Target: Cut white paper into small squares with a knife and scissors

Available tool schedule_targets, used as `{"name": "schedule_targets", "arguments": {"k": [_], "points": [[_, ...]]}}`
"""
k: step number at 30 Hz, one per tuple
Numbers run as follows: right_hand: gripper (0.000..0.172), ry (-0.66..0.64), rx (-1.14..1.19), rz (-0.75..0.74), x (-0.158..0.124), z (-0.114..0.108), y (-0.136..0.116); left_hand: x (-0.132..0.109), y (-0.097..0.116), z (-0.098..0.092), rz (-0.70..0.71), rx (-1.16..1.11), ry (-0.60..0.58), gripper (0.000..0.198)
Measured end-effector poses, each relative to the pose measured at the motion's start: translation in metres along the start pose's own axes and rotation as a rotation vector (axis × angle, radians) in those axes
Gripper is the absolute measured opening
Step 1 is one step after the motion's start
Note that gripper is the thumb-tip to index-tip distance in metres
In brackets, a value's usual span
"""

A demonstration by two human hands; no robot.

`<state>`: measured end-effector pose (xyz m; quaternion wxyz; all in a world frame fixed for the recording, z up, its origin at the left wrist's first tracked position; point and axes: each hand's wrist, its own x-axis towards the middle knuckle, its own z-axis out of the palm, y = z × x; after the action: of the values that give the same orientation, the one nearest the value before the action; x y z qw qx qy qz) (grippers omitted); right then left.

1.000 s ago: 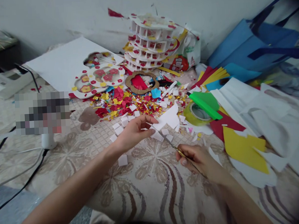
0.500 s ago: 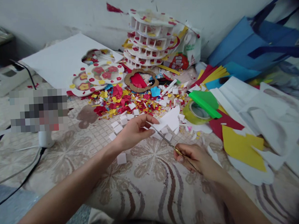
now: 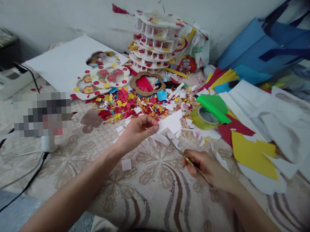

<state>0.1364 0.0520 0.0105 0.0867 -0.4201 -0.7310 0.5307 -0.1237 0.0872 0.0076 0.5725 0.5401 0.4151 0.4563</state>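
Note:
My left hand (image 3: pixel 142 127) is closed in a pinch, its thumb and index fingertips on the left edge of an irregular piece of white sheet (image 3: pixel 172 123). In my right hand (image 3: pixel 202 162) is a pair of scissors (image 3: pixel 181 152) with gold-coloured handles. Its blades point up and left, their tip just below the white piece and apart from my left fingers. A narrow white strip (image 3: pixel 160 139) lies just below my left fingertips. Small white squares are scattered around my left hand, one white square (image 3: pixel 126 164) lying alone nearer to me.
Behind my hands lie many red, yellow and white scraps (image 3: pixel 136 105) and a brown cardboard ring (image 3: pixel 136 90). A tiered white model (image 3: pixel 155 43) stands at the back. Right are a tape roll (image 3: pixel 205 116), yellow sheet (image 3: pixel 250 152) and blue bag (image 3: pixel 260 44). Cables (image 3: pixel 30 178) run left.
My left hand has shifted slightly left, and the white piece has moved with it. The scissors' tip has come away from my left fingers, down and to the right.

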Motion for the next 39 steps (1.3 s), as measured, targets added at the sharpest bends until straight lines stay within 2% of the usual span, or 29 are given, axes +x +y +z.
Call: {"name": "schedule_targets", "arguments": {"k": [3, 6, 12, 16, 23, 27, 31, 39], "points": [[0.033, 0.012, -0.010, -0.037, -0.001, 0.001, 0.000, 0.000, -0.002, 0.001, -0.001, -0.024, 0.017, 0.024], [0.034, 0.016, -0.081, -0.042, 0.001, 0.003, 0.000, -0.001, -0.003, 0.002, 0.056, -0.016, -0.003, 0.021], [0.037, 0.018, -0.059, -0.069, 0.003, 0.004, 0.001, -0.002, 0.001, -0.001, 0.168, 0.220, -0.096, 0.022], [0.039, 0.032, -0.033, -0.059, 0.003, 0.004, 0.002, -0.003, 0.005, -0.002, 0.183, 0.345, -0.130, 0.029], [0.042, 0.028, 0.106, -0.018, 0.003, 0.008, 0.007, -0.004, 0.004, 0.000, 0.175, 0.307, -0.128, 0.031], [0.048, 0.019, 0.173, 0.009, 0.003, 0.010, 0.012, -0.005, 0.004, 0.000, 0.201, 0.320, -0.165, 0.030], [0.054, 0.014, 0.201, 0.032, 0.003, 0.010, 0.013, -0.006, 0.004, 0.000, 0.206, 0.375, -0.193, 0.031], [0.052, 0.012, 0.224, 0.042, 0.003, 0.011, 0.011, -0.006, 0.006, 0.000, 0.211, 0.410, -0.196, 0.031]]}}
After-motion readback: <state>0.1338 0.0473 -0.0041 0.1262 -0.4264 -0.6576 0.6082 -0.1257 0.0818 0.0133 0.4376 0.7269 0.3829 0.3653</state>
